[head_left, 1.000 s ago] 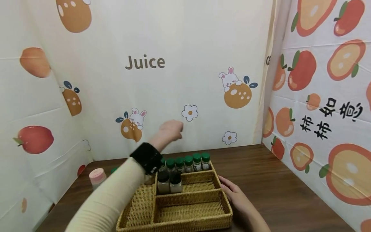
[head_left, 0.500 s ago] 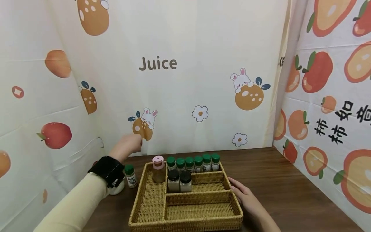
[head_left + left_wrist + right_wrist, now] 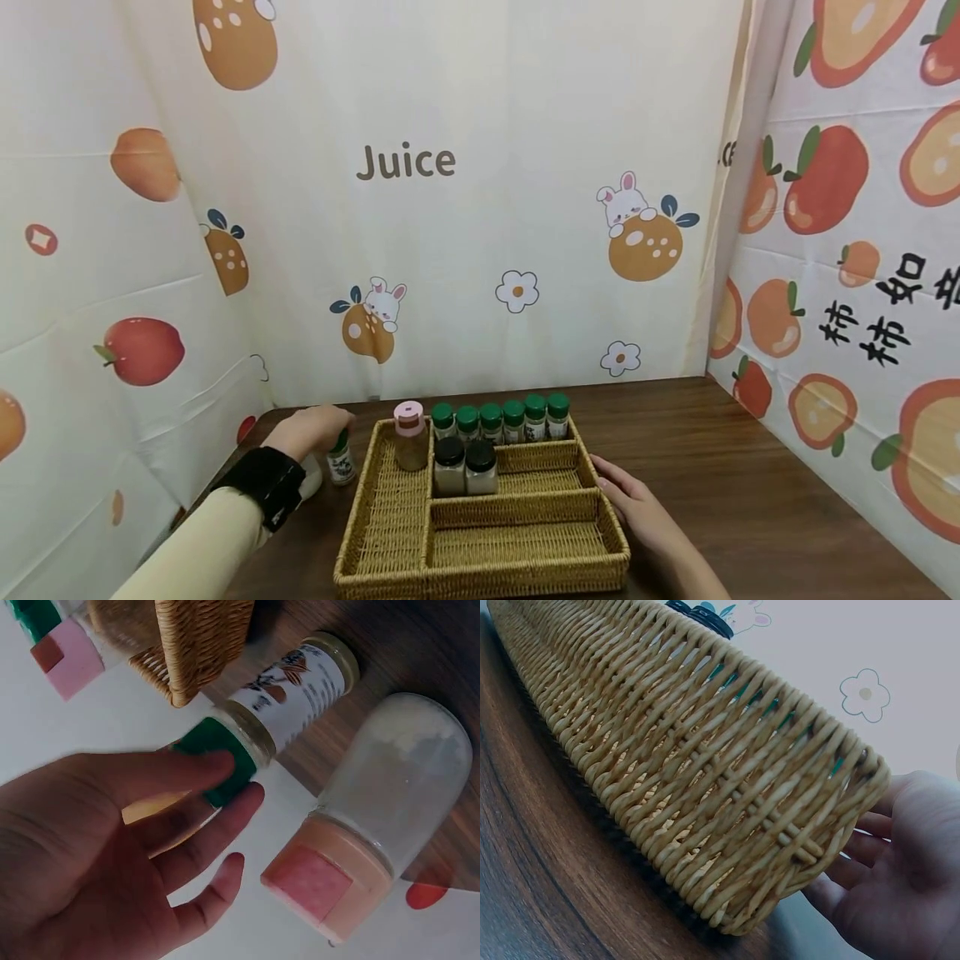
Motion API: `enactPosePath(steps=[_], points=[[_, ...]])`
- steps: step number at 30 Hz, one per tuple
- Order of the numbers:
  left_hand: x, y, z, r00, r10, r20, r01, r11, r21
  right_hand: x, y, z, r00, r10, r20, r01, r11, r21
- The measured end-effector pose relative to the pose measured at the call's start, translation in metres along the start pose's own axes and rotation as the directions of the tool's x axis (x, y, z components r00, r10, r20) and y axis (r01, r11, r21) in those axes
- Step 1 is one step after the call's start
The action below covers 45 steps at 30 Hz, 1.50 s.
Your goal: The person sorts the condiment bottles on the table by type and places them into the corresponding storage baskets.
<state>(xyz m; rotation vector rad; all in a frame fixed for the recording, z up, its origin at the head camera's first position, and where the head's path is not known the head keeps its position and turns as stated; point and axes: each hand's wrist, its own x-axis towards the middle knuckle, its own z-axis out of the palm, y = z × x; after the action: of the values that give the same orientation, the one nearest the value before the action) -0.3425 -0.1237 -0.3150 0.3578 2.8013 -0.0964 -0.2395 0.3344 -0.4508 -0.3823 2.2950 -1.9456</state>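
My left hand pinches the green cap of a small labelled spice jar that stands left of the wicker basket. In the left wrist view, the thumb and fingertips lie around the cap, and the label on the spice jar shows below them. A clear seasoning jar with a pink lid and pale contents is beside it, mostly hidden by the hand in the head view. My right hand rests against the basket's right side, its fingers at the wall near the far corner.
Inside the basket, a pink-lidded jar stands in the long left compartment. Several green-capped jars line the back compartment. Two black-lidded jars stand in the middle one. A printed cloth hangs behind the dark wooden table.
My left hand has swung left from over the basket and come down onto the green-capped spice jar. The view has shifted slightly left. My right hand stays at the basket's side.
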Motion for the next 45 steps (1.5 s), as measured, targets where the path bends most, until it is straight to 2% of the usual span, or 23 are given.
enactPosePath(steps=[2, 5, 8, 11, 14, 18, 21, 24, 27, 32, 35, 42, 45], points=[[0.003, -0.001, 0.004, 1.0, -0.002, -0.018, 0.002, 1.0, -0.015, 0.0, 0.0, 0.0, 1.0, 0.005, -0.003, -0.005, 1.0, 0.0], [0.0, 0.0, 0.002, 0.999, -0.005, -0.052, 0.004, 1.0, -0.012, -0.002, 0.0, 0.0, 1.0, 0.009, -0.01, -0.009, 1.0, -0.006], [-0.01, 0.007, -0.01, 0.995, -0.004, -0.097, 0.007, 1.0, 0.022, -0.004, 0.0, -0.002, 1.0, 0.01, -0.014, -0.01, 1.0, -0.009], [-0.023, 0.016, -0.025, 0.985, 0.016, -0.17, -0.008, 0.999, 0.05, -0.006, -0.001, -0.006, 1.0, 0.014, -0.012, -0.014, 1.0, -0.008], [-0.033, 0.027, -0.039, 0.963, 0.06, -0.262, -0.041, 0.996, 0.077, -0.008, -0.001, -0.008, 1.0, 0.023, -0.014, -0.023, 1.0, -0.009], [-0.044, 0.044, -0.053, 0.922, 0.117, -0.369, -0.088, 0.992, 0.095, -0.009, 0.0, -0.009, 0.999, 0.031, -0.015, -0.031, 1.0, -0.007], [-0.047, 0.061, -0.06, 0.894, 0.156, -0.421, -0.125, 0.987, 0.1, -0.009, 0.002, -0.01, 1.0, 0.03, -0.004, -0.03, 1.0, 0.004], [-0.044, 0.081, -0.063, 0.88, 0.185, -0.437, -0.155, 0.982, 0.104, -0.01, 0.003, -0.01, 1.0, 0.026, 0.011, -0.026, 0.999, 0.022], [-0.036, 0.1, -0.059, 0.879, 0.213, -0.427, -0.17, 0.976, 0.137, -0.008, 0.003, -0.009, 1.0, 0.009, 0.027, -0.01, 0.999, 0.04], [-0.016, 0.12, -0.042, 0.893, 0.219, -0.393, -0.159, 0.971, 0.179, -0.005, 0.002, -0.005, 0.999, -0.011, 0.037, 0.01, 1.0, 0.018], [-0.006, 0.126, -0.033, 0.901, 0.211, -0.38, -0.149, 0.971, 0.188, -0.004, 0.001, -0.003, 1.0, 0.002, 0.019, -0.002, 1.0, 0.0], [0.011, 0.135, -0.022, 0.903, 0.203, -0.379, -0.129, 0.969, 0.213, -0.003, -0.003, -0.001, 1.0, -0.002, 0.011, 0.002, 1.0, -0.012], [0.014, 0.139, -0.023, 0.917, 0.179, -0.356, -0.113, 0.974, 0.197, -0.003, -0.004, -0.001, 1.0, -0.001, 0.009, 0.001, 1.0, -0.014]])
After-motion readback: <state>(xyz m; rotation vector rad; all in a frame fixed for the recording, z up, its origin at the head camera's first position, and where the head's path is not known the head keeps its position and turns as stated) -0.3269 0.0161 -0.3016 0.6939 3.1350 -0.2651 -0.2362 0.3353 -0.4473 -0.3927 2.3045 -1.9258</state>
